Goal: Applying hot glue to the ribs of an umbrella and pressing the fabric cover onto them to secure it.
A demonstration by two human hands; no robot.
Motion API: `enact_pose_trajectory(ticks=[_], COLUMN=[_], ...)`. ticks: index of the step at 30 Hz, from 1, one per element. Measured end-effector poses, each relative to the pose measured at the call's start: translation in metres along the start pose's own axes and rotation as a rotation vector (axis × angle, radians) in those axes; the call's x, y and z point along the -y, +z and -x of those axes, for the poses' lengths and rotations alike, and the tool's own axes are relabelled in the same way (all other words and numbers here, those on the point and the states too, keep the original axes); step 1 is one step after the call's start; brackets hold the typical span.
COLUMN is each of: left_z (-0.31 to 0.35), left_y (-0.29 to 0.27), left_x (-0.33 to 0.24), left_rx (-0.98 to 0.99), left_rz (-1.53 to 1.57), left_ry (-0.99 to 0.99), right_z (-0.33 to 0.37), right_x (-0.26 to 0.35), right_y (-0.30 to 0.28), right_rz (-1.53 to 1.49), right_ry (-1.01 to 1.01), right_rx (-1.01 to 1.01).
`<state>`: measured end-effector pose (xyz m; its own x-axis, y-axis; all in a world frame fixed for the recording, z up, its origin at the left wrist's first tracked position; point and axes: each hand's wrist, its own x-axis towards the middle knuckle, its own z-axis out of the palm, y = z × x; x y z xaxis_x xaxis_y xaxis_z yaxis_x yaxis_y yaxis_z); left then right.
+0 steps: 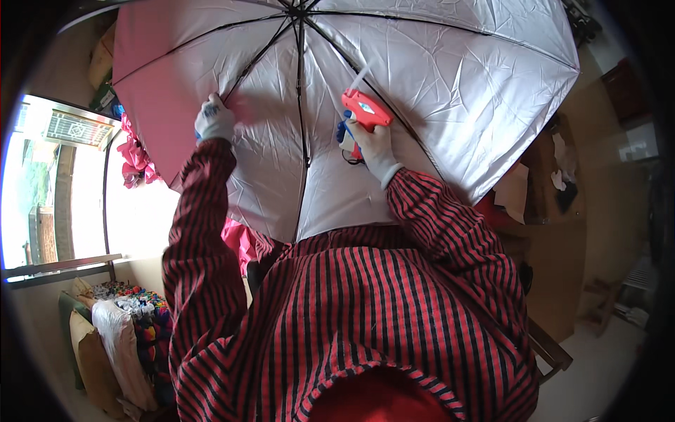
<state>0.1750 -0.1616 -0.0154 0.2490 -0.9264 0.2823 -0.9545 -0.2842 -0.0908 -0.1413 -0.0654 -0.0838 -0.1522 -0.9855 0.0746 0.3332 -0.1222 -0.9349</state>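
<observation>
An open umbrella lies with its silvery-white inside facing me, its black ribs meeting at a hub near the upper edge of the view. My left hand, in a white and blue work glove, is closed on a black umbrella rib left of the middle. Gloved the same way, my right hand grips a red tagging gun by its handle. A whitish strip sticks up from the gun's top, close to another rib. The gun is over the canopy; whether its tip touches the fabric I cannot tell.
Pink fabric hangs beside a bright window at the left. Sacks and a heap of small colourful items stand at the lower left. At the right are a wooden table with papers and a wooden stool.
</observation>
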Motion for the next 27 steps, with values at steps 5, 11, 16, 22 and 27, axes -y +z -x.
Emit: enact_pose_trajectory(ticks=[5, 11, 16, 22, 27], left_z=[0.107, 0.15, 0.133, 0.139, 0.106], left_y=[0.005, 0.034, 0.052, 0.042, 0.019], left_x=[-0.07, -0.084, -0.056, -0.064, -0.069], left_rx=[0.328, 0.391, 0.366, 0.331, 0.529], left_rz=[0.221, 0.301, 0.569, 0.465, 0.559], left_ry=[0.362, 0.339, 0.434, 0.444, 0.415], right_z=[0.0, 0.001, 0.001, 0.003, 0.001], right_x=[-0.005, -0.007, -0.006, -0.003, -0.008], right_y=[0.001, -0.005, -0.004, -0.002, 0.005], right_rz=[0.046, -0.001, 0.013, -0.067, 0.105], right_ry=[-0.134, 0.016, 0.105, 0.132, -0.122], right_rx=[-0.013, 0.055, 0.04, 0.109, 0.033])
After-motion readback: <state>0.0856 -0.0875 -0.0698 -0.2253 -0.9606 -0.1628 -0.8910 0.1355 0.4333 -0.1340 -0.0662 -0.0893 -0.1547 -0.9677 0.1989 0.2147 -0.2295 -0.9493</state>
